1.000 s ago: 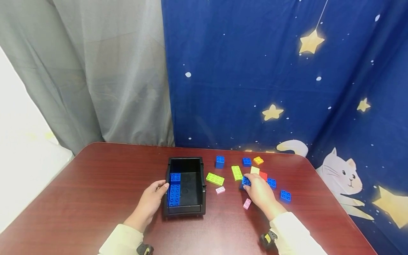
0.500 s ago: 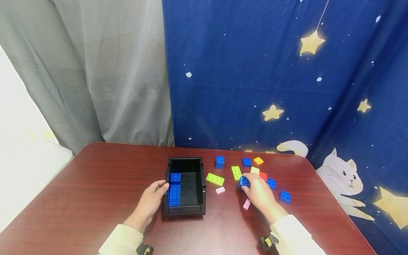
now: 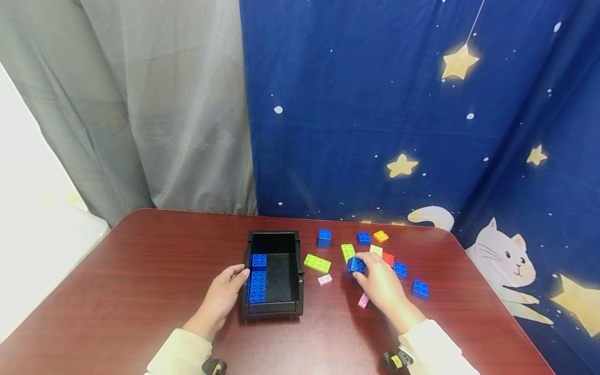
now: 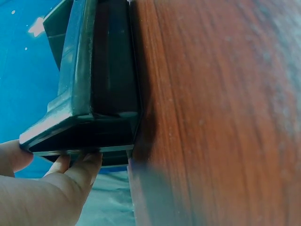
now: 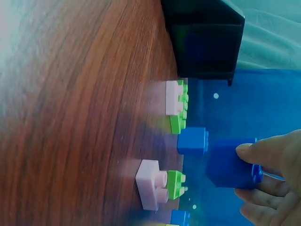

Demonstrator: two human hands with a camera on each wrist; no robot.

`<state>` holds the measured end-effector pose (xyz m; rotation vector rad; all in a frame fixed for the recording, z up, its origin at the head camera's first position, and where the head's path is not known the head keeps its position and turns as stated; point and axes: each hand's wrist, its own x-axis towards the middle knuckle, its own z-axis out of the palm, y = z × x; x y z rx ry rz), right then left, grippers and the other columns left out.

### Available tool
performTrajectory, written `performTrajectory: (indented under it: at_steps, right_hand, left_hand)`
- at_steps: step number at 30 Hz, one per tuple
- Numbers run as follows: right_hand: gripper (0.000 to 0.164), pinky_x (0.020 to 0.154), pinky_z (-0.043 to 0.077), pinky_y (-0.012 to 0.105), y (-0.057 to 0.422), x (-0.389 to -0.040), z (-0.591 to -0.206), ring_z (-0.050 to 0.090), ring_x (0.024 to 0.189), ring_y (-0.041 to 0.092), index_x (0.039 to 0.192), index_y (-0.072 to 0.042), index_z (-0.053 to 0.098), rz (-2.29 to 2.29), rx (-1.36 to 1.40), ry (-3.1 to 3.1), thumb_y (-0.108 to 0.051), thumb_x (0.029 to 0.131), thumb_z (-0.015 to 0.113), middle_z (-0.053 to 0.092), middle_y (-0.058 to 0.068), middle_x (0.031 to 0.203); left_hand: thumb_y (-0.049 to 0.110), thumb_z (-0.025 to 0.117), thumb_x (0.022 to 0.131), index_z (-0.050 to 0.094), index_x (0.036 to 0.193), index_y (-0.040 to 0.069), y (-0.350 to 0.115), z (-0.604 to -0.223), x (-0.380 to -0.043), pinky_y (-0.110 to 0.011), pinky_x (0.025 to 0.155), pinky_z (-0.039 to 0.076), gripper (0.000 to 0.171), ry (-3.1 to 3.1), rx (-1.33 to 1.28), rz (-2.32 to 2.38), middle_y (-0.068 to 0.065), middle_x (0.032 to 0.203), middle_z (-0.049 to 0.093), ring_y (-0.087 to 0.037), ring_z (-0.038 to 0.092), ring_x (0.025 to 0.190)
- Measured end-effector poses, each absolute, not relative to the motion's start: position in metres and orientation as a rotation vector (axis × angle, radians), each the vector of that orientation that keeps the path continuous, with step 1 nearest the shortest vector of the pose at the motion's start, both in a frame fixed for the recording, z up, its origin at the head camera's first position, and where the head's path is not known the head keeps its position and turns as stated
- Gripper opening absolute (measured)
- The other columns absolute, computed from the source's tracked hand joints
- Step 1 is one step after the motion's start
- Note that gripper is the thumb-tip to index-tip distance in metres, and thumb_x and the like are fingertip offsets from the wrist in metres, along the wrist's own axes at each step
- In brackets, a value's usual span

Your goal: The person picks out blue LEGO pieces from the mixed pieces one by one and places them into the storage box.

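Blue block (image 3: 355, 265) is up off the table (image 3: 140, 271), pinched in my right hand (image 3: 382, 283). Looks like light, stiff plastic, maybe a bit slick, so I'd grab the flat sides. My left hand (image 3: 223, 291) pinches the left edge of the bin (image 3: 272, 311). Can't see all my right fingertips, and a pink brick (image 3: 363, 301) is partly covered.

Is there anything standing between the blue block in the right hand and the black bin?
A green brick and a small pink brick lie between the blue block and the black bin; the bin's right wall rises beyond them. The right hand holds the block off the table, so it could probably pass above both.
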<state>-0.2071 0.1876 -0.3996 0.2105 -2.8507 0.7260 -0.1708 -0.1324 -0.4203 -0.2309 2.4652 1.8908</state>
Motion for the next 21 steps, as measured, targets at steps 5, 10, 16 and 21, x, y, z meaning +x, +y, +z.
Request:
performTrajectory:
  at_steps: [5,10,16,21]
  right_hand:
    - [0.048,0.091,0.051,0.051,0.183,-0.201,-0.396,0.059,0.114,0.036,0.127,-0.003,0.059,0.768,0.229,-2.799,-0.009,0.082,0.076,0.060,0.017,0.126]
    - [0.047,0.090,0.052,0.049,0.176,-0.194,-0.392,0.060,0.112,0.034,0.125,-0.004,0.061,0.773,0.294,-2.729,-0.009,0.081,0.078,0.061,0.015,0.124]
    - [0.047,0.090,0.053,0.046,0.165,-0.187,-0.388,0.060,0.113,0.032,0.123,-0.005,0.062,0.784,0.332,-2.685,-0.010,0.080,0.078,0.062,0.013,0.123]
    - [0.045,0.090,0.053,0.045,0.157,-0.181,-0.384,0.061,0.112,0.031,0.121,-0.005,0.064,0.816,0.371,-2.650,-0.009,0.079,0.079,0.063,0.012,0.121]
  left_hand:
    - [0.024,0.046,0.102,0.041,0.139,-0.007,-0.132,-0.420,-0.171,-0.057,0.108,0.032,0.048,2.471,-0.236,1.893,-0.031,0.141,0.043,-0.045,0.038,0.132]
    - [0.024,0.045,0.103,0.041,0.139,-0.007,-0.131,-0.420,-0.171,-0.057,0.109,0.031,0.048,2.467,-0.231,1.896,-0.031,0.141,0.043,-0.046,0.038,0.132]
    - [0.023,0.045,0.103,0.040,0.140,-0.007,-0.131,-0.419,-0.171,-0.057,0.109,0.031,0.048,2.471,-0.235,1.887,-0.031,0.142,0.042,-0.046,0.037,0.134]
    - [0.023,0.045,0.103,0.040,0.139,-0.008,-0.131,-0.417,-0.170,-0.057,0.109,0.031,0.048,2.479,-0.235,1.880,-0.031,0.142,0.041,-0.046,0.037,0.133]
